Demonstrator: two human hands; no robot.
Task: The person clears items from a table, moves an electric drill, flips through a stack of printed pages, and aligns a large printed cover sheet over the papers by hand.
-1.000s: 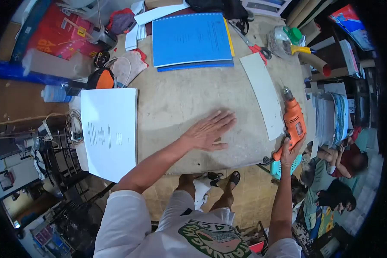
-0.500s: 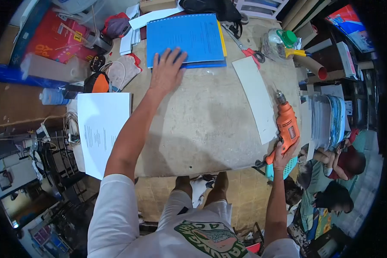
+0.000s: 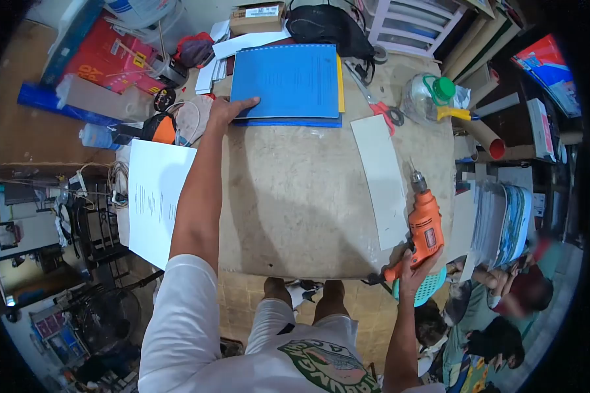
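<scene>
A blue spiral-bound booklet (image 3: 288,78) lies at the far side of the table, with a yellow edge showing on its right and a blue layer beneath its near edge. My left hand (image 3: 227,110) is at its near left corner, thumb on the cover and the other fingers round the left side, partly hidden. On the right, my right hand (image 3: 418,270) wraps the handle of an orange power drill (image 3: 426,223) whose bit points away from me. Beside the drill is a long pale strip of board (image 3: 379,180). Red-handled scissors (image 3: 378,106) lie beyond the strip.
Printed white sheets (image 3: 152,196) are stacked on the left, under my forearm. A green-capped plastic jar (image 3: 429,95) and a yellow-handled tool (image 3: 455,113) stand at the far right. A turquoise basket (image 3: 423,288) hangs below the near edge. People sit at lower right.
My left hand has moved from flat on the cover to the booklet's near left corner. My right hand stays on the drill. The whole view has shifted slightly.
</scene>
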